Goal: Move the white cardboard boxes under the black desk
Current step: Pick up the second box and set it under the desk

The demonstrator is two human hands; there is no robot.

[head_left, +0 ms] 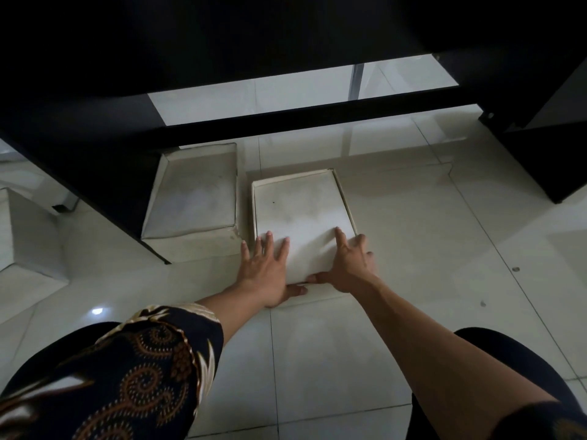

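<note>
A flat white cardboard box (301, 211) lies on the tiled floor under the front of the black desk (222, 36). My left hand (265, 271) rests flat on its near left corner, fingers spread, thumb on the front edge. On its near right corner my right hand (347, 265) presses, fingers spread, thumb along the front edge. To the left stands a taller white box (193, 198), against the desk's left side panel (95, 182). A third white box (25, 236) sits outside that panel at the far left.
A black crossbar (317, 117) runs low across the desk's back. The desk's right panel (546, 157) stands at the right. Bare floor tiles (428, 242) lie right of the flat box. My knees and patterned sleeve (133, 360) fill the bottom.
</note>
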